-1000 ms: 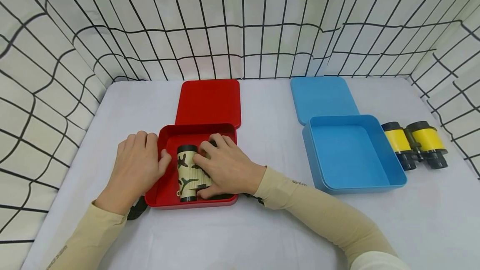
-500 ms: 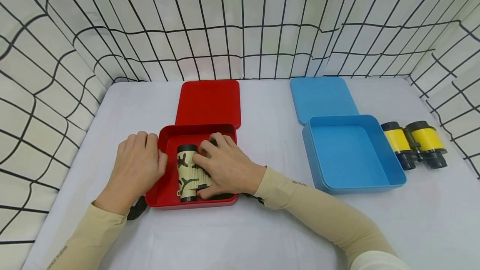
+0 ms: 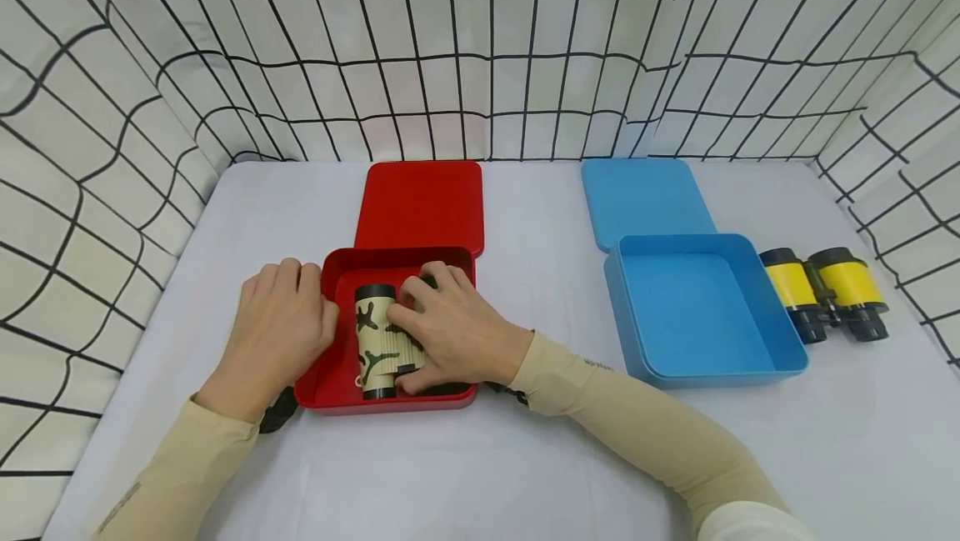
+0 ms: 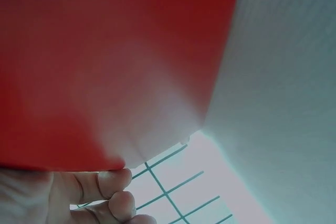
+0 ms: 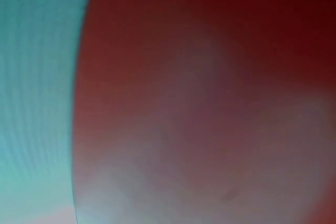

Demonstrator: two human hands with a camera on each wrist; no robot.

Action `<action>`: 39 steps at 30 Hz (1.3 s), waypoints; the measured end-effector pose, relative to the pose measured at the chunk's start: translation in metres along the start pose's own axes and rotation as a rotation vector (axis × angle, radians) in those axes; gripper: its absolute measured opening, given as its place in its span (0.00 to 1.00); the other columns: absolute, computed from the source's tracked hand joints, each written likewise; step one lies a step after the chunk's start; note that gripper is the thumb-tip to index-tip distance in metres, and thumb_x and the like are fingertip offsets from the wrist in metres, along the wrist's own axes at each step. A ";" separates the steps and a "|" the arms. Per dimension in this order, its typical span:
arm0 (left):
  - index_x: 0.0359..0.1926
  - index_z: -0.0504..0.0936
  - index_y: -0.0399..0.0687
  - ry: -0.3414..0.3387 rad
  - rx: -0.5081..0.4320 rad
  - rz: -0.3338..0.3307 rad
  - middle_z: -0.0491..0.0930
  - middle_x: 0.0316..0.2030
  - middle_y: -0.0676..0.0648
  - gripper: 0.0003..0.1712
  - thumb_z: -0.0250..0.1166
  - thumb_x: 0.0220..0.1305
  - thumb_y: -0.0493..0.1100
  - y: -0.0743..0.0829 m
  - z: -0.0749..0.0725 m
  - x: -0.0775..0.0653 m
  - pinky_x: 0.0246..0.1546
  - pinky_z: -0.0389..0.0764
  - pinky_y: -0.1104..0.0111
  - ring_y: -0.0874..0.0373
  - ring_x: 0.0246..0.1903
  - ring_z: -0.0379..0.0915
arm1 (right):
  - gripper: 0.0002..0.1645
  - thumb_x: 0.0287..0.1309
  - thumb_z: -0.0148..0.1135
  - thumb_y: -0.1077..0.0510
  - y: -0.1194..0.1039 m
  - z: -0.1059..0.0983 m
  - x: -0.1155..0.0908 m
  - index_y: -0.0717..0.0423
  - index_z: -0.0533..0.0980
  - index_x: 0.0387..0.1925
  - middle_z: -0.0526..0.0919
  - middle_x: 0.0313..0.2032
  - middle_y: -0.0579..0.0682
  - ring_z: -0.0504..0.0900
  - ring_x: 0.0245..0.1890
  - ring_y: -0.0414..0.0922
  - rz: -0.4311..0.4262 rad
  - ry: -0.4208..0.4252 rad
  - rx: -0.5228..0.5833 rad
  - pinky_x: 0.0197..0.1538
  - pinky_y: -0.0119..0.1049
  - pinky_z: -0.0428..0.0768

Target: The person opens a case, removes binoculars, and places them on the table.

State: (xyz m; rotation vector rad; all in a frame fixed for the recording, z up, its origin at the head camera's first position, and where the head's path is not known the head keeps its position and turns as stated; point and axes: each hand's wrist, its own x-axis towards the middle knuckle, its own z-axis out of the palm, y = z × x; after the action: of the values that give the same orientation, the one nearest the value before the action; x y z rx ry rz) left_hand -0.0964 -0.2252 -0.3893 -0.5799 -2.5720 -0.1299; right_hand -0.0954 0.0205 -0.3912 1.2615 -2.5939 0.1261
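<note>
Camouflage-patterned binoculars point(image 3: 377, 333) lie in the red box point(image 3: 330, 383), whose lid point(image 3: 420, 206) is folded back flat behind it. My right hand point(image 3: 461, 333) grips their right barrel with curled fingers and covers most of it. At the box's left wall, my left hand point(image 3: 279, 328) holds the rim, the thumb over it. In the left wrist view the curled fingertips point(image 4: 114, 182) sit right at the red wall's edge. The right wrist view shows mostly blurred red box wall point(image 5: 199, 103).
On the right stands an opened blue box point(image 3: 701, 308) with its lid point(image 3: 645, 201) laid back behind it. Yellow and black binoculars point(image 3: 855, 284) lie beside its right wall. A black grid on white fabric point(image 3: 510, 82) encloses the white table point(image 3: 480, 474).
My left thumb has moved in from over the box's interior against the rim beside the fingers. The right hand keeps its grip on the camouflage binoculars. The head view has shifted slightly.
</note>
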 end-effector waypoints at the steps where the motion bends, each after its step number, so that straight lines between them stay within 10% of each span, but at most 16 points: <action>1: 0.29 0.68 0.33 0.000 0.002 0.004 0.66 0.25 0.37 0.08 0.53 0.60 0.37 0.000 0.000 0.001 0.26 0.61 0.59 0.44 0.26 0.61 | 0.39 0.46 0.66 0.20 0.001 0.000 0.000 0.42 0.77 0.49 0.79 0.52 0.46 0.71 0.58 0.51 0.002 0.001 0.003 0.60 0.48 0.78; 39: 0.29 0.69 0.32 0.063 0.016 0.039 0.66 0.24 0.37 0.08 0.56 0.60 0.35 0.003 -0.004 -0.001 0.26 0.62 0.59 0.44 0.26 0.62 | 0.37 0.46 0.66 0.22 0.004 -0.024 0.003 0.43 0.77 0.46 0.79 0.52 0.48 0.72 0.58 0.52 -0.019 0.087 -0.041 0.58 0.48 0.79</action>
State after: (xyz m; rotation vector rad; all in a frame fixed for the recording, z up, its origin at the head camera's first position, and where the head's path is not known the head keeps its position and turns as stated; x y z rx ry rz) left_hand -0.0924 -0.2241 -0.3865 -0.6096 -2.4977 -0.1121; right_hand -0.0955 0.0255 -0.3674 1.2387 -2.4977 0.1205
